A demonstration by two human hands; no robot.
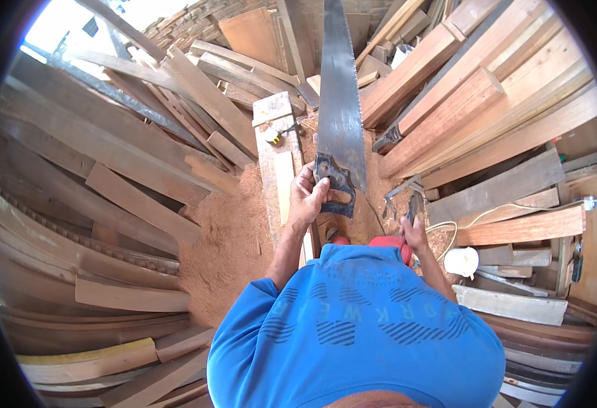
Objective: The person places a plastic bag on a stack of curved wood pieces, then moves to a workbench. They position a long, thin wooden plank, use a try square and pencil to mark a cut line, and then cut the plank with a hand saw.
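My left hand (pixel 306 197) grips a handsaw (pixel 340 102) by its dark handle. The long grey blade points away from me, its toothed edge on the right. Lower on the right, my right hand (pixel 414 232) is closed around a dark, slim tool (pixel 415 205) whose kind I cannot make out. Just past that tool is a grey metal bracket-like piece (pixel 403 188); whether the two are joined is unclear. A narrow wooden bench (pixel 266 166) runs away from me beside the left hand, with a yellow-and-black tape measure (pixel 271 134) on it.
Planks (pixel 128 183) lean and lie in piles on the left. Thick timber beams (pixel 448 122) crowd the far right. Sawdust (pixel 220 224) covers the floor. A white bucket-like container (pixel 461 261) and a pale cord (pixel 479 216) are at my right.
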